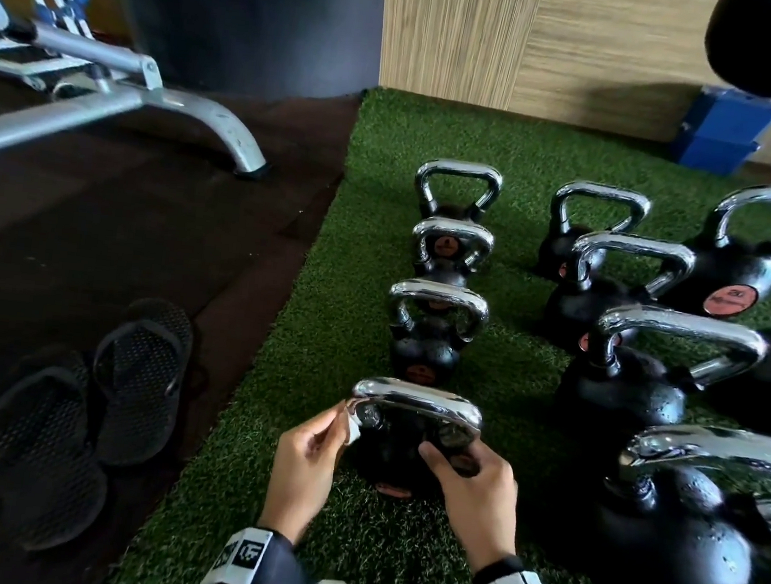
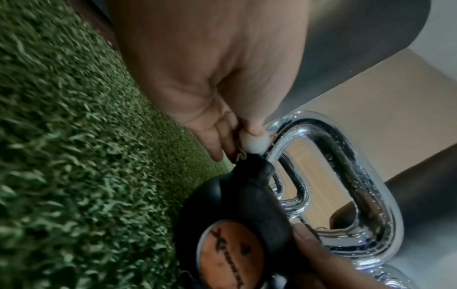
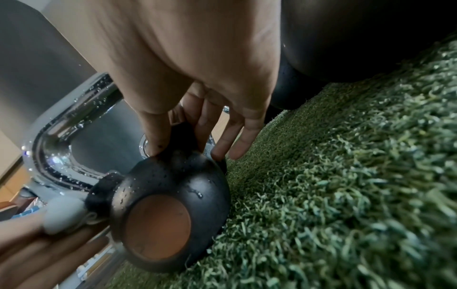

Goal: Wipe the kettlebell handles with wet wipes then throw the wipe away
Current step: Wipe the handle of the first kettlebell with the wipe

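The nearest small black kettlebell [image 1: 397, 454] stands on green turf, its chrome handle [image 1: 417, 402] wet with droplets. My left hand [image 1: 310, 445] pinches a small white wet wipe [image 1: 352, 428] against the left foot of that handle; the wipe [image 2: 254, 143] shows under the thumb, and in the right wrist view the same wipe [image 3: 64, 212] sits at the lower left. My right hand [image 1: 465, 466] grips the kettlebell [image 3: 170, 197] at the right base of the handle, thumb and fingers around the black neck. The chrome handle [image 2: 346, 176] loops beyond both hands.
Several more kettlebells [image 1: 435, 340] stand in rows ahead and to the right, a large one [image 1: 676, 536] close by my right wrist. Black sandals [image 1: 91, 403] lie on the dark floor left of the turf. A bench frame [image 1: 110, 87] stands far left, a blue box [image 1: 724, 132] by the wall.
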